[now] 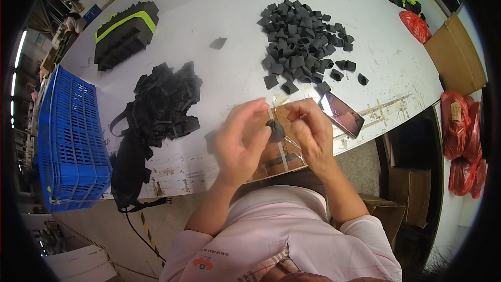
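A small dark grey fabric loop (275,131) sits between my two hands, above a brown taped cardboard panel (274,156) at the table's front edge. My left hand (239,143) has its fingers stretched out and its thumb apart, the thumb tip touching the loop. On the other side, my right hand (313,133) has its fingers curled, close to the loop; what they hold, if anything, is hidden. Ahead of my hands lies a heap of similar dark loops (300,42). A tangled pile of black strap pieces (162,104) lies to the left.
A blue plastic crate (75,141) stands at the left edge. Behind the straps is a dark stack with a yellow-green band (128,31). A phone (342,114) lies by my right hand. One flat dark piece (218,43) lies alone. Red bags (459,125) and cardboard (455,55) are at right.
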The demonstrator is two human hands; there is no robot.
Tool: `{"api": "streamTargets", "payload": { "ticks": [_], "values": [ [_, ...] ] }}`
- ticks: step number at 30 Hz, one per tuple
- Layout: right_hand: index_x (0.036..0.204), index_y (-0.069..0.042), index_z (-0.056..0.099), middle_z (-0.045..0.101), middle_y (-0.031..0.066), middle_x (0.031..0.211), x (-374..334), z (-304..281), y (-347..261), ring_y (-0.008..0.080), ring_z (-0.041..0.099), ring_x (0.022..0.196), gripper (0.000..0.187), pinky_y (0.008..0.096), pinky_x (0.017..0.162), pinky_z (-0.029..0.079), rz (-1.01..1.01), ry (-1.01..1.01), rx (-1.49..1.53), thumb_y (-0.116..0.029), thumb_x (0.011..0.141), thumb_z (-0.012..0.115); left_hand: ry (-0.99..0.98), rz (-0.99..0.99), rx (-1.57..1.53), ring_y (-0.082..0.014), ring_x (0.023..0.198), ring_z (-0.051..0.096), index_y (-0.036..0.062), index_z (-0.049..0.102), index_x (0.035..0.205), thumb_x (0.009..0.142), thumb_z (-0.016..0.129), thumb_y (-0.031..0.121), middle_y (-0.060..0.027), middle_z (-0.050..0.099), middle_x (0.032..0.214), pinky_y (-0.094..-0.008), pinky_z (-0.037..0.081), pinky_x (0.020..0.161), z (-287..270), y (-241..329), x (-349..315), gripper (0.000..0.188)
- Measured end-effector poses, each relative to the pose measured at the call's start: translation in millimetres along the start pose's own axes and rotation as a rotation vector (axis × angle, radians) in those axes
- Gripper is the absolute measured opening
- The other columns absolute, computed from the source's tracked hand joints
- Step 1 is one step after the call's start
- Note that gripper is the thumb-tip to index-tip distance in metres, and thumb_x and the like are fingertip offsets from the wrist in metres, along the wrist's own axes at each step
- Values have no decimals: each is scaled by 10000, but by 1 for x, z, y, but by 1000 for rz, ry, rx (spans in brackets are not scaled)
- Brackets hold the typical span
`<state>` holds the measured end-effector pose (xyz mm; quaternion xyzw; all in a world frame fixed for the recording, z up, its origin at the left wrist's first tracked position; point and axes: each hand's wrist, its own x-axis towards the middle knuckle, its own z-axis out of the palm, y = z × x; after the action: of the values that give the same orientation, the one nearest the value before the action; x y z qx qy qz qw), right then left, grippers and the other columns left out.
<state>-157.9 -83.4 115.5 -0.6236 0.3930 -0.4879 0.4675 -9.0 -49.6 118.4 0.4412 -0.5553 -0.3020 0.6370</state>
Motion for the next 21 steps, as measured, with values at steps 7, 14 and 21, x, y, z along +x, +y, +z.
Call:
{"api": "streamTargets", "payload": {
  "ticks": [7,14,21],
  "values": [
    [863,-10,585,556,90,771,-3,6,-20,227,555,664,292,300,554,450,-295,-83,-374,-134,636,720,-103,60,90,-163,738,570,-2,604,858,757,575,-32,-88,593,824,-240,447,662,1,-4,3,110],
    [728,-5,560,473,84,643,1,14,1,242,479,560,156,321,483,389,-426,-12,-344,-55,644,681,-57,58,138,-138,698,522,-11,589,843,781,552,-32,-82,564,793,-218,418,627,5,-7,2,75],
    [777,-4,580,528,77,715,-2,11,-8,209,509,583,160,274,494,409,-397,-3,-355,-43,652,673,-104,93,99,-141,753,493,-39,590,928,796,565,32,-86,554,816,-245,394,708,6,6,2,152]
  ]
}}
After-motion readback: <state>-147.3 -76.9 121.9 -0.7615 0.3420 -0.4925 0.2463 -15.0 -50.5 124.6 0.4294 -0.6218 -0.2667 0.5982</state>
